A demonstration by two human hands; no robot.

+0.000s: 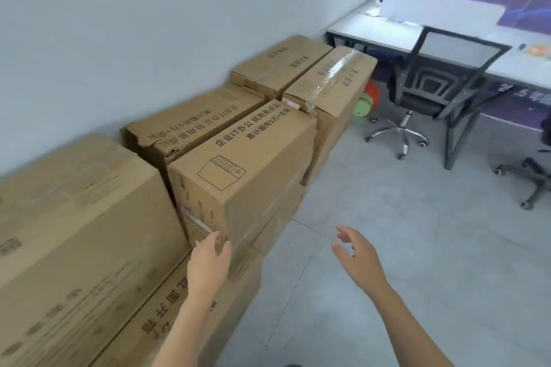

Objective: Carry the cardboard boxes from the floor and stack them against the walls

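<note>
Along pale grey wall point(119, 24), on grey tiled floor point(387, 247): double row of brown cardboard boxes point(280, 62), already stacked. Beyond, white desk point(372, 30) and black mesh office chair point(432, 83). Left hand point(208, 262), fingers straight and relaxed, touching near lower corner of upper brown cardboard box printed with a tower-computer drawing point(247, 164), gripping nothing. Right hand point(357, 262) spread in the air over the floor, apart from the stack, holding nothing. Judged step: squaring that box on its stack, or letting go of it. Next, probably: turn away, look for another box on the floor, lift with both hands under its ends.
</note>
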